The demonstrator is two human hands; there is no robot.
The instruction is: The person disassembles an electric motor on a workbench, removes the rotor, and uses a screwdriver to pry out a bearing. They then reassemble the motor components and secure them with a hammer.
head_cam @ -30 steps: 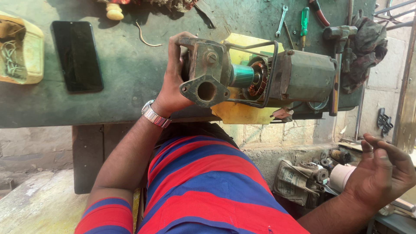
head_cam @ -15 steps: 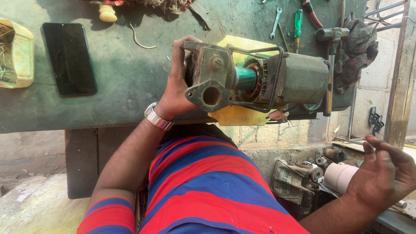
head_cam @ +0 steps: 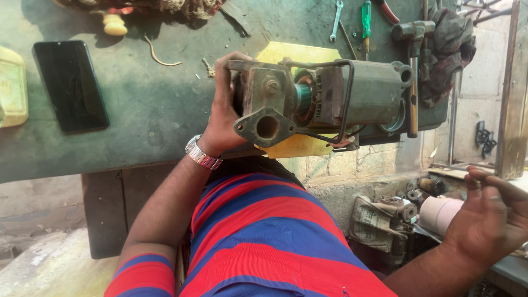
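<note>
**Evidently heavy: a partly dismantled pump motor being steadied at the bench edge**

The left hand (head_cam: 225, 110) is wrapping around the pump end of a grimy electric pump motor (head_cam: 324, 102), fingers curled over the top of the casting and the thumb side pressing against its face; the grip is closed firmly on the housing. A metal watch (head_cam: 202, 154) is sitting at that wrist. The motor is lying on its side across the near edge of a green workbench (head_cam: 143, 110), resting over a yellow sheet (head_cam: 294, 146), with its flanged port (head_cam: 267, 127) overhanging toward the person. The right hand (head_cam: 487, 217) is hanging well apart from the bench, low at the right, fingers loosely spread and holding nothing.

Judging by the cast-iron body and the copper windings (head_cam: 305, 99) showing in the gap, the unit is probably heavy, rigid and end-weighted, and its oily, dusty skin may be slippery. The soundest holds appear to be the flange casting and the cylindrical green shell (head_cam: 374, 91); the thin black cable (head_cam: 347, 99) looping over it and the exposed windings are looking fragile and unfit for lifting.

Lying about: a dark phone (head_cam: 70, 85), a hammer (head_cam: 412, 71), a green screwdriver (head_cam: 366, 16), a spanner (head_cam: 336, 19) and a rag (head_cam: 448, 52).
</note>
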